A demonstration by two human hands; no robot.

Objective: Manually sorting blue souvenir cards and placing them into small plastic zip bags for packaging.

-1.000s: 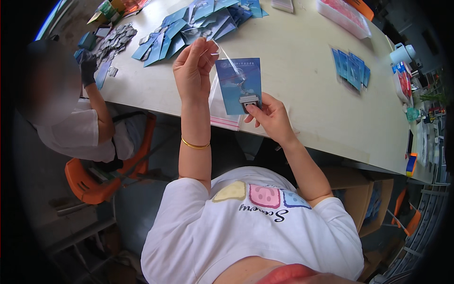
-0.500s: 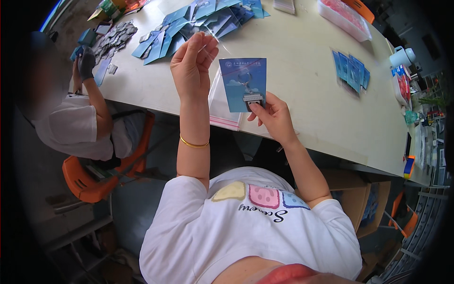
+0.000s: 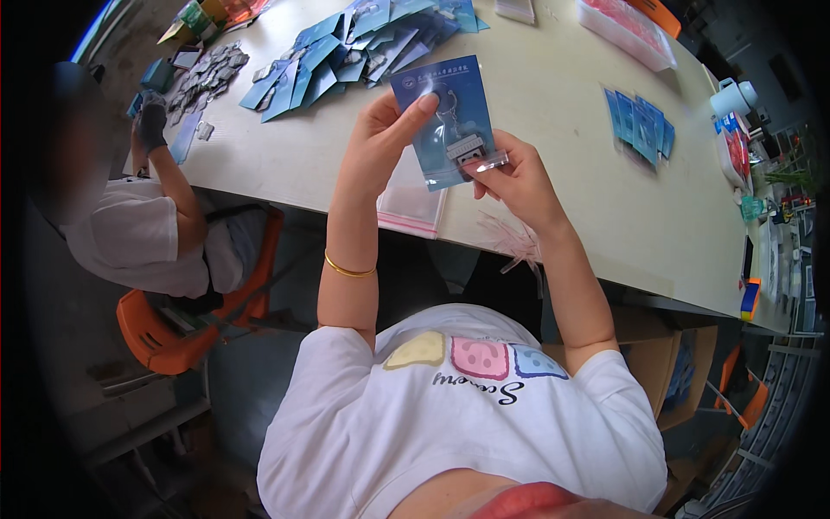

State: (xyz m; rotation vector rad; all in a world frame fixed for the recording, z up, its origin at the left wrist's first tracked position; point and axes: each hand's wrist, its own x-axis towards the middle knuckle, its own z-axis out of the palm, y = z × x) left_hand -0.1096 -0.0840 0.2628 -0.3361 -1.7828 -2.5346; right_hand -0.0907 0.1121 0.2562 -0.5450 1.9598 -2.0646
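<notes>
A blue backing card (image 3: 432,143) with a metal keychain (image 3: 468,150) on it is held up between my two hands, slightly tilted. My left hand (image 3: 373,149) is closed on its left edge, thumb on the front near the key ring. At the lower right corner my right hand (image 3: 523,183) pinches the card, with a shiny strip of clear film (image 3: 490,163) by its thumb. The fingers behind the card are hidden. Below it, clear bags with pink-lined edges (image 3: 411,209) lie at the table edge.
A heap of blue cards (image 3: 346,52) lies at the far left, beside a pile of small grey pieces (image 3: 207,78). Packed cards (image 3: 641,130) lie on the right. Thin clear-pink strips (image 3: 514,240) hang by my right forearm. A gloved co-worker (image 3: 147,195) sits at left.
My left hand has come down from above the card and now grips its left side. The card has risen slightly and tilted. Thin strips now show by my right forearm.
</notes>
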